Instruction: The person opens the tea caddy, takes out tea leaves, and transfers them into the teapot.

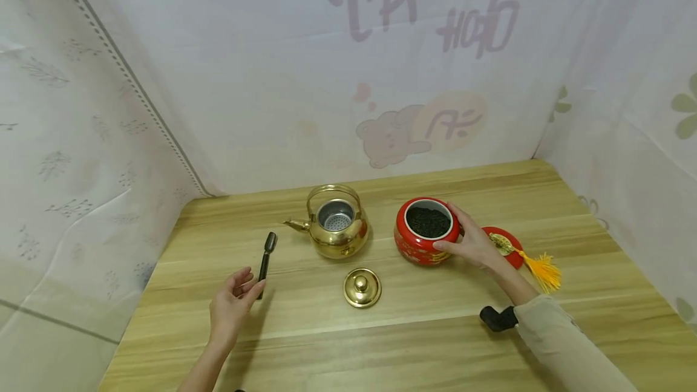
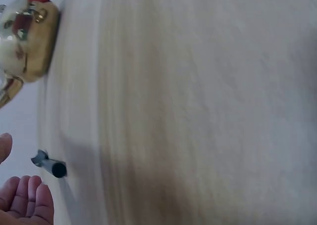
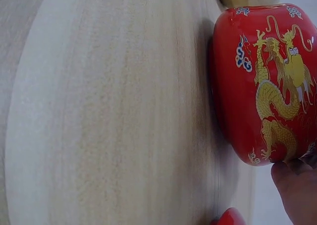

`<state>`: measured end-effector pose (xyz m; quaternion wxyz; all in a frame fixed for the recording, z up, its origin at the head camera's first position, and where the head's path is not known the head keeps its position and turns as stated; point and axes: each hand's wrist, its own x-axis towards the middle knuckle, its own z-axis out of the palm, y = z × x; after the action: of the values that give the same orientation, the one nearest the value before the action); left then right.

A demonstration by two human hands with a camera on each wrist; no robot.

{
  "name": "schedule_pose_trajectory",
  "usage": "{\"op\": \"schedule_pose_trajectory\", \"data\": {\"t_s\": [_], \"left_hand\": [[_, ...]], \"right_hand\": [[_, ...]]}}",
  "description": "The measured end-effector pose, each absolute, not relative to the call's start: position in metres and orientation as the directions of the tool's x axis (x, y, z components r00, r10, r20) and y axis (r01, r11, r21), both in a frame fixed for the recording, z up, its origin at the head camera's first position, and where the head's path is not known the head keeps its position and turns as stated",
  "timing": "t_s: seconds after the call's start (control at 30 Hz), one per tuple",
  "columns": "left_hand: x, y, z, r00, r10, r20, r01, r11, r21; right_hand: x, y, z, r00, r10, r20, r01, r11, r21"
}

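Observation:
On the right, a red jar [image 1: 415, 253] with a gold dragon stands uncovered, dark tea leaves [image 1: 428, 221] inside it. My right hand [image 1: 472, 242] grips its right side, thumb at the front and fingers round the back. A dark tea scoop [image 1: 264, 264] lies on the table at the left, bowl end away from me. Just beside its handle hovers my left hand [image 1: 233, 304], fingers loosely bent; in the left wrist view the scoop [image 2: 53, 166] is apart from the fingertips. Between them stands a gold teapot [image 1: 339, 245], its strainer visible, spout to the left.
The teapot's gold lid [image 1: 362, 289] lies in front of the pot. Right of the jar, partly behind my right hand, is a red lid [image 1: 509, 241] with a yellow tassel [image 1: 543, 272]. A black object [image 1: 497, 319] shows at my right sleeve. Printed cloth walls [image 1: 272, 107] border the wooden table.

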<state>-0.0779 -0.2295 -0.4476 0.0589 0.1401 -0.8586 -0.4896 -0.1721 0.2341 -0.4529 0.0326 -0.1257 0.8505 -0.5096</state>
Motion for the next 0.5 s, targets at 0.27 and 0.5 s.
{"op": "schedule_pose_trajectory", "data": {"t_s": [0.27, 0.5], "left_hand": [[-0.083, -0.233, -0.457, -0.954, -0.296, -0.037, -0.213, 0.589, 0.779], [-0.083, -0.236, -0.464, -0.962, -0.27, -0.035, -0.208, 0.646, 0.735]], "right_hand": [[-0.172, 0.235, -0.452, -0.967, -0.244, 0.068, -0.176, 0.454, -0.873], [-0.172, 0.236, -0.454, -0.967, -0.246, 0.066, -0.18, 0.474, -0.862]]}}
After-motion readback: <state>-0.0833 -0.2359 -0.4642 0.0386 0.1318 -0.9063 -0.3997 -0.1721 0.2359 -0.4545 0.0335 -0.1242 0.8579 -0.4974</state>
